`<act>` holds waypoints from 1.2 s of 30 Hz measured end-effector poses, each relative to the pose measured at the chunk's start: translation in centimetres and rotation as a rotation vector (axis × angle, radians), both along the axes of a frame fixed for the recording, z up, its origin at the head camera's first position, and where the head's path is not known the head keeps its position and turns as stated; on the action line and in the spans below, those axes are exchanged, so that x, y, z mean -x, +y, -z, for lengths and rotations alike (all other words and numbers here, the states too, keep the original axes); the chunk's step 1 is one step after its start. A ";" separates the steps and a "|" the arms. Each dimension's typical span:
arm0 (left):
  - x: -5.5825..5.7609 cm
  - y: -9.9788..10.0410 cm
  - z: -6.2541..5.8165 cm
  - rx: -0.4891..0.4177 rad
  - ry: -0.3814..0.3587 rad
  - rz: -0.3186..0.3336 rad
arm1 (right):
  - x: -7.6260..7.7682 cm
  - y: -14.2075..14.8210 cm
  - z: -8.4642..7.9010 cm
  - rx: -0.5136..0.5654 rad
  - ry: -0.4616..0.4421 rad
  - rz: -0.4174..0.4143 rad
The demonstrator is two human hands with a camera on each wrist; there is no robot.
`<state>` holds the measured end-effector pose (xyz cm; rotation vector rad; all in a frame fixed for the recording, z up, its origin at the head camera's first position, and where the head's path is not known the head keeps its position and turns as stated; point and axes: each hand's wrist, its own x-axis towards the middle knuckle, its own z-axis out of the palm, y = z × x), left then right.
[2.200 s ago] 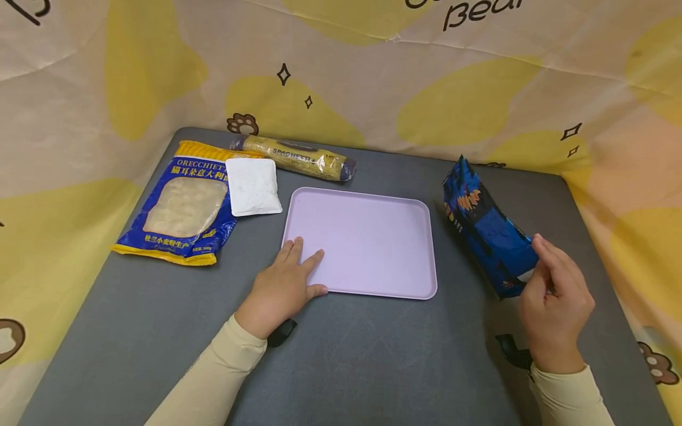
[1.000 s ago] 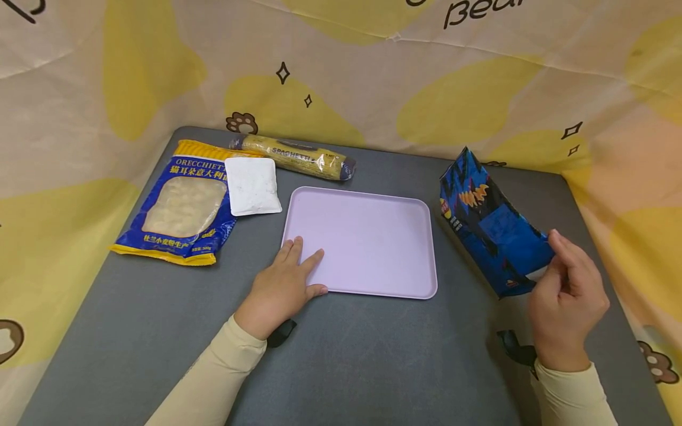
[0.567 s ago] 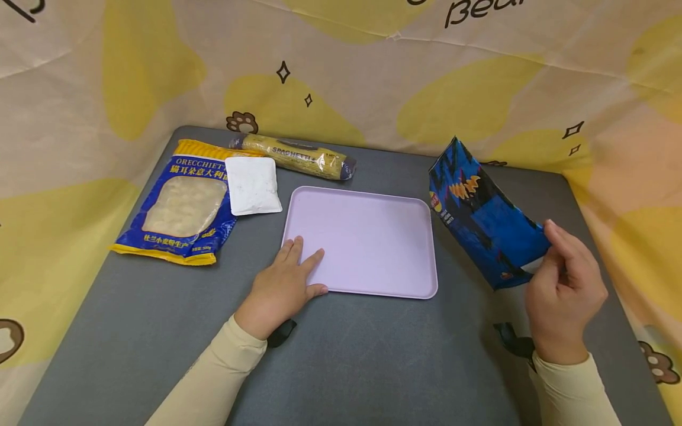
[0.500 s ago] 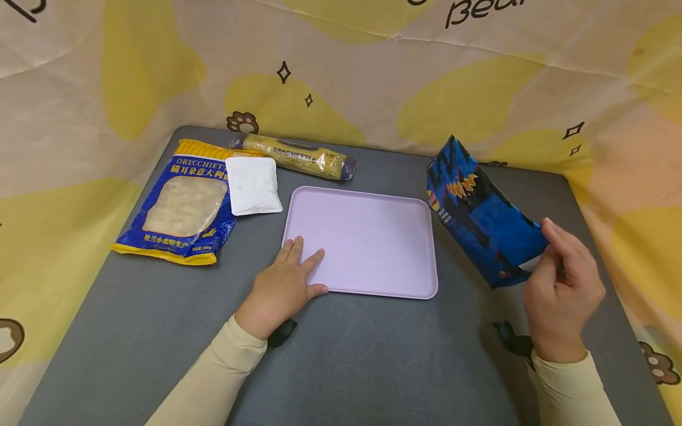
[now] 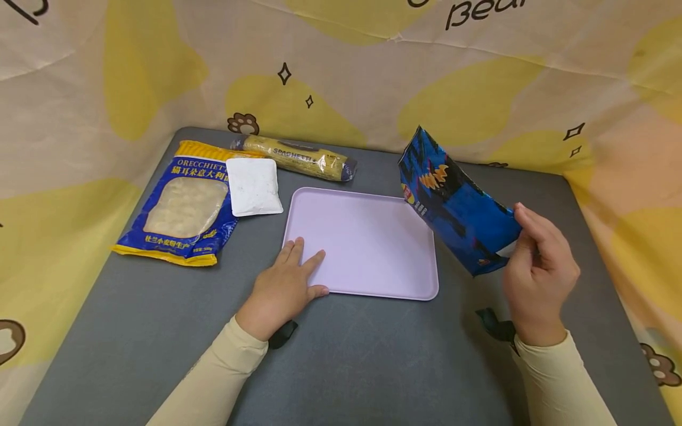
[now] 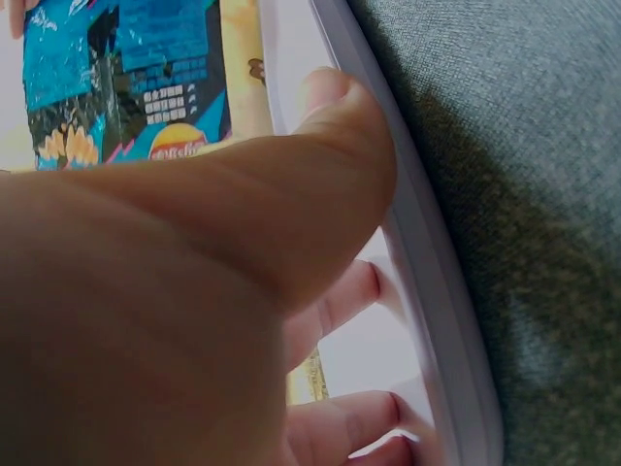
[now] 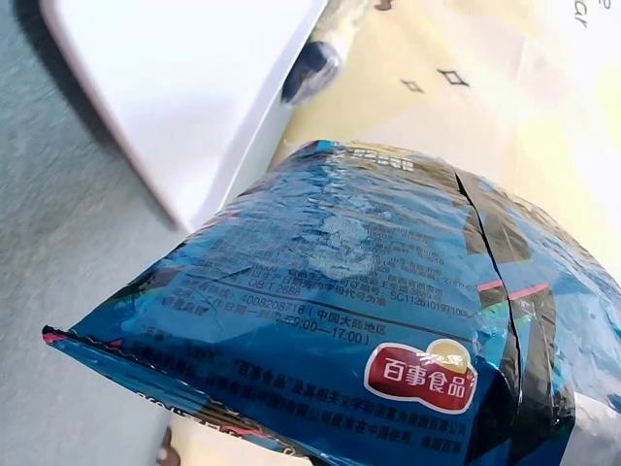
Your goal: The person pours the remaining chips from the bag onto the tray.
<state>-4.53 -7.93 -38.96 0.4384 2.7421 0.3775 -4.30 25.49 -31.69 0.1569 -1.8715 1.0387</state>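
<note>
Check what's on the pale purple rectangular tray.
Left hand rests on near left corner of the tray. In head view, a blue plastic bag hides its far right corner and anything there.

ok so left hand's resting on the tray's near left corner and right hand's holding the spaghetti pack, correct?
Not the spaghetti pack: the head view shows the right hand holding the blue bag. The left hand does rest on the near left corner of the tray.

Right hand [image 5: 540,272] moved left, blue bag [image 5: 463,219] with it, higher above tabletop [image 5: 373,361]. Bag's far end was beside lilac tray [image 5: 367,254]; now overlaps its far-right corner in head view.
</note>
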 end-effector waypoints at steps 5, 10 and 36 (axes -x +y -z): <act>0.0 0.0 -0.1 -0.004 0.018 -0.003 | 0.8 -0.4 0.2 -0.025 0.008 -0.031; 0.1 0.1 -0.3 -0.007 0.007 -0.011 | 1.3 -0.8 0.4 -0.039 0.006 -0.070; 0.5 0.2 -0.2 -0.032 0.006 -0.035 | 5.0 -4.4 -1.2 -0.331 -0.146 -0.329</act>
